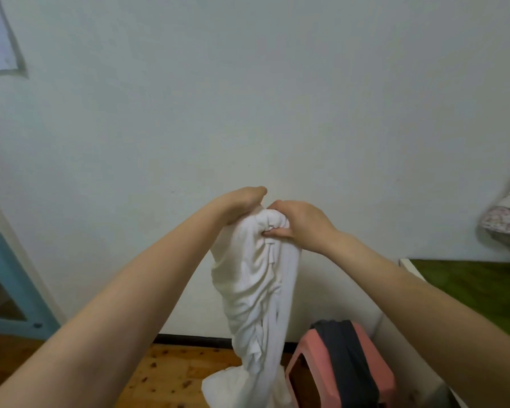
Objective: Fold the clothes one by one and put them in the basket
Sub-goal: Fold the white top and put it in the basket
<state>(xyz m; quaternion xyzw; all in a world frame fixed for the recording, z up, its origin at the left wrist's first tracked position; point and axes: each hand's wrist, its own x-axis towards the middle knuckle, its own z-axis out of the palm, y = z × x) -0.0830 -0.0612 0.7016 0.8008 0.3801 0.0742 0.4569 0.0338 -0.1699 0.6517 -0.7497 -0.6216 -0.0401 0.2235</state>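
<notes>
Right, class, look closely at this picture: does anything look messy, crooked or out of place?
Yes. The white garment hangs bunched and twisted, gripped at its top by the left hand and right hand, its lower end sagging toward the wooden floor. A dark cloth lies draped, unfolded, over a pink plastic object.

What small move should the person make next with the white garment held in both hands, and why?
Probably draw the hands apart along the top edge to spread the white garment. The left hand and right hand grip it close together, so it hangs bunched and wrinkled, its lower end near the wooden floor. Folding likely needs it opened first.
</notes>
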